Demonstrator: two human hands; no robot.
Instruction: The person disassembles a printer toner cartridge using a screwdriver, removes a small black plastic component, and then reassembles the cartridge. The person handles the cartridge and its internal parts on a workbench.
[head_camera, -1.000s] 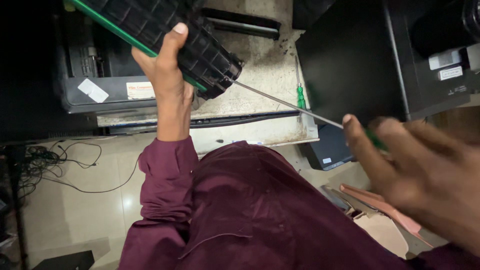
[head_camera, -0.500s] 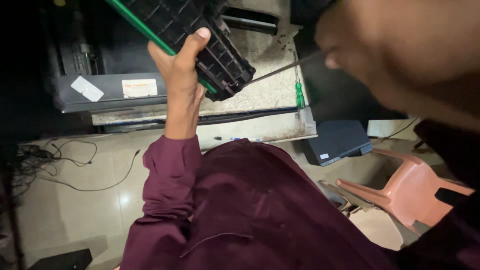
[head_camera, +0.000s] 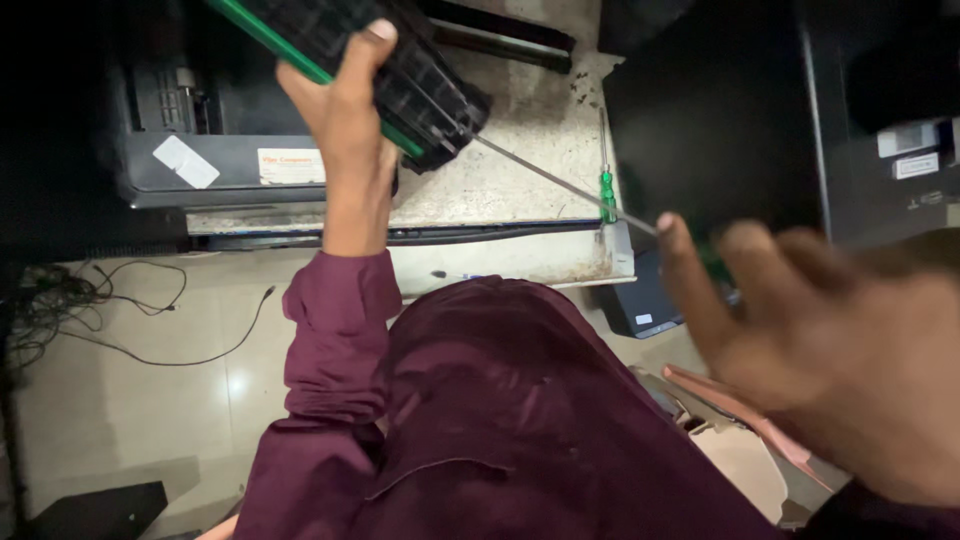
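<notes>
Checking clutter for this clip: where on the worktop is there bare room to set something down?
The bare patch is the stained worktop, bordered by the printer, the small green screwdriver and the front edge. The left hand holds the black cartridge above its upper left; the right hand angles a long screwdriver across it.

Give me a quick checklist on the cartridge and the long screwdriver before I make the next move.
1. Left hand has a firm hold on the black cartridge: ok, fingers wrap its body and it is held up off the table.
2. Right hand grips the long screwdriver: ok, though the hand is blurred and the handle is mostly hidden.
3. Screwdriver tip meets the cartridge end: ok, the shaft reaches the near corner; whether it sits in a screw or slot, cannot tell.
4. Cartridge's green strip undamaged: cannot tell.
5. Spare green-handled screwdriver clear of the work: ok, lying on the table by its right edge.
</notes>
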